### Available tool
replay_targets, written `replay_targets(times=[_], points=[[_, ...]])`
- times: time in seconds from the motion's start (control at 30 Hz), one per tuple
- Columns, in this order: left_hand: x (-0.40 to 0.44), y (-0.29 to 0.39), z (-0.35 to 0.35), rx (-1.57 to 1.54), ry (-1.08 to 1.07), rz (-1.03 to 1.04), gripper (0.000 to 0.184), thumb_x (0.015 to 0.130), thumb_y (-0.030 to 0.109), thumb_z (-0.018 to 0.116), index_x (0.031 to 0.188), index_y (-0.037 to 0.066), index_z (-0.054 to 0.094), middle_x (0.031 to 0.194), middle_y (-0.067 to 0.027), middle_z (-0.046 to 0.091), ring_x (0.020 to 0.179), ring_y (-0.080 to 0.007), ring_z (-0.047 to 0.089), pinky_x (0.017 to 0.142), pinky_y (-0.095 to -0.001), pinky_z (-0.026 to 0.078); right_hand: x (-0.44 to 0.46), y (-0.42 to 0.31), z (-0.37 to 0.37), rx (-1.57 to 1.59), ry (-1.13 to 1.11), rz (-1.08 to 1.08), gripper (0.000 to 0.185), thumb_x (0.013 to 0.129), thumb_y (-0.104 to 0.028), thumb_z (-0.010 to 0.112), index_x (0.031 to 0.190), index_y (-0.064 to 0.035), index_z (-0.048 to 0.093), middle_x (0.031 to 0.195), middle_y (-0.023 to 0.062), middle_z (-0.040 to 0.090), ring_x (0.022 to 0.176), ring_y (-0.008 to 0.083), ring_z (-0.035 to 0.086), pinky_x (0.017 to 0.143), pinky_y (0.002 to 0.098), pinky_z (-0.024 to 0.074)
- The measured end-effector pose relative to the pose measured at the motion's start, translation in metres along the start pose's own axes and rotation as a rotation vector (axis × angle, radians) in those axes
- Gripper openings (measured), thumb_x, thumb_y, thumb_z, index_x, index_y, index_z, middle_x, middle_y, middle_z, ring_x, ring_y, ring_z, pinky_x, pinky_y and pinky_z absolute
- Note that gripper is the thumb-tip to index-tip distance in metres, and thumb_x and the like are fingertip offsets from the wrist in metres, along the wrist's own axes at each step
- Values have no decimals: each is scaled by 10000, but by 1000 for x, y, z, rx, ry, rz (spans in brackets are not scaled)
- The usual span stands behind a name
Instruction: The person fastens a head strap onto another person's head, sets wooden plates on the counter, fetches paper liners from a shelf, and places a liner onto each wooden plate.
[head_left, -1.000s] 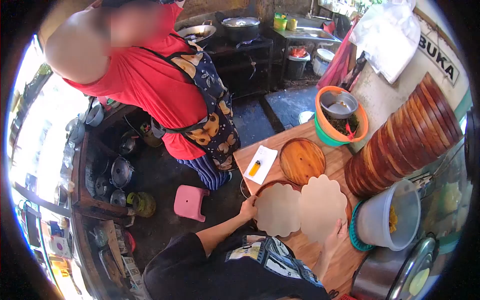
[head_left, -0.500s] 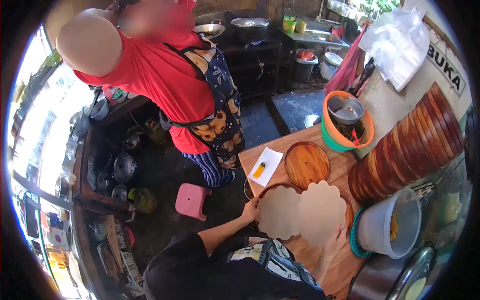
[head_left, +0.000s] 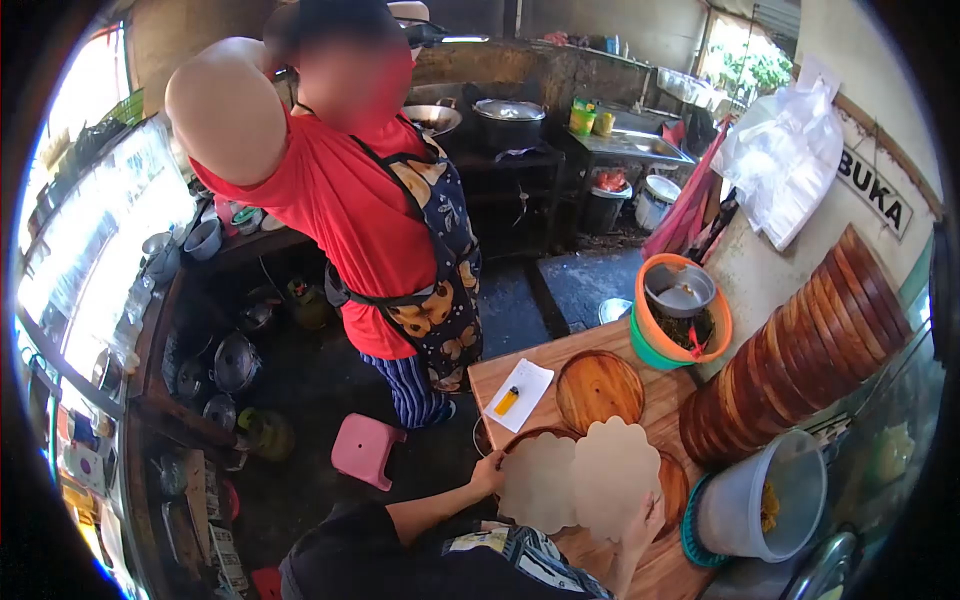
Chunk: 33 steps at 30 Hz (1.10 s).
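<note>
Two brown scalloped paper sheets overlap in front of me: a left sheet point(head_left: 535, 487) lies over a wooden plate whose dark rim point(head_left: 540, 434) shows behind it, and a right sheet point(head_left: 615, 475) partly covers it. My left hand point(head_left: 487, 474) is closed at the left edge of that plate and sheet; its fingertips are partly hidden. At the lower right edge of the right sheet, my right hand point(head_left: 643, 522) grips the paper. Another wooden plate point(head_left: 600, 390) lies just beyond, beside a yellow lighter point(head_left: 507, 401) on white paper point(head_left: 530, 385). A further wooden plate point(head_left: 672, 495) shows at the right.
Tall stacked wooden plates point(head_left: 790, 350) lean at the right, near a clear plastic tub point(head_left: 770, 500). An orange basin point(head_left: 655, 290) holding a metal bowl stands at the table's far corner. A person in a red shirt point(head_left: 370, 240) stands across, near a pink stool point(head_left: 367, 450).
The view has tilted up and shifted slightly. The person in red has turned and raised the head a little. Both my hands stay at the sheets, in much the same places.
</note>
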<state>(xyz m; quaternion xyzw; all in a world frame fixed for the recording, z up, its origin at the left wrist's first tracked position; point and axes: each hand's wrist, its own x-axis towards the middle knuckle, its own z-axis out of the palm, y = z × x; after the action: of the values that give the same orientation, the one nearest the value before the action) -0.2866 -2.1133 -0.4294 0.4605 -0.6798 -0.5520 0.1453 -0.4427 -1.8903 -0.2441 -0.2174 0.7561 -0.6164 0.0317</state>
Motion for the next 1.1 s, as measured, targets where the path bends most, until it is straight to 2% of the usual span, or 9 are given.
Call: replay_targets(times=[0.13,0.3,0.33,0.4,0.47,0.53,0.83,0.97,1.1], points=[[14,-16,-4,-38,-2,102,327,745,126,637,1059,50,587,924,-193,657,833,-312,658,710,-382,511,4,1,7,81,-3,-19,316,977,-165,432,1156,74,536,1055,140,634,936,206,594,843,313,449],[36,-74,12,32,-51,310,310,704,62,601,1008,1,592,902,-235,623,875,-384,623,735,-422,501,9,-12,-9,-125,14,54,339,980,-173,424,1226,34,533,1224,154,577,1137,246,534,965,319,396],[27,-49,6,190,1,283,251,720,27,588,969,-6,606,870,-210,644,820,-329,641,716,-396,503,9,-6,-10,-73,69,60,330,974,-179,407,1195,21,548,1149,160,607,1069,249,570,914,333,424],[30,-50,6,-88,-136,265,229,759,-76,511,954,-9,611,843,-77,657,752,-121,604,675,-279,496,10,-16,-22,-204,101,73,341,980,-195,415,1201,35,537,1142,152,613,1067,232,566,914,322,421],[16,-19,2,-269,-225,87,393,741,-131,479,1113,-17,534,933,-76,642,828,-150,621,730,-256,493,4,-1,-33,-252,134,113,342,980,-196,424,1202,40,533,1133,139,617,1061,218,564,914,314,418],[11,-15,-2,-271,-247,47,400,747,-130,477,1128,-19,524,957,-83,645,858,-164,628,751,-263,497,1,7,-36,-19,220,126,329,983,-195,434,1191,37,538,1110,102,616,1030,168,556,902,287,414],[5,0,-4,-306,-229,-42,422,731,-138,467,1136,-29,518,1031,-98,637,934,-183,626,834,-277,479,4,3,-43,39,268,151,312,994,-204,430,1181,19,545,1080,65,607,989,122,539,889,261,409],[13,-17,6,-332,-221,3,317,769,-116,505,1074,-37,541,956,-84,646,849,-145,625,766,-259,481,8,16,-45,75,237,166,324,995,-203,430,1200,23,539,1110,75,604,1016,130,541,911,265,403],[15,-16,0,-44,-151,29,309,735,-38,563,1043,-34,538,842,-102,624,710,-145,598,680,-281,488,12,7,-34,38,212,154,335,995,-193,422,1220,27,536,1156,102,600,1067,155,542,946,281,396]])
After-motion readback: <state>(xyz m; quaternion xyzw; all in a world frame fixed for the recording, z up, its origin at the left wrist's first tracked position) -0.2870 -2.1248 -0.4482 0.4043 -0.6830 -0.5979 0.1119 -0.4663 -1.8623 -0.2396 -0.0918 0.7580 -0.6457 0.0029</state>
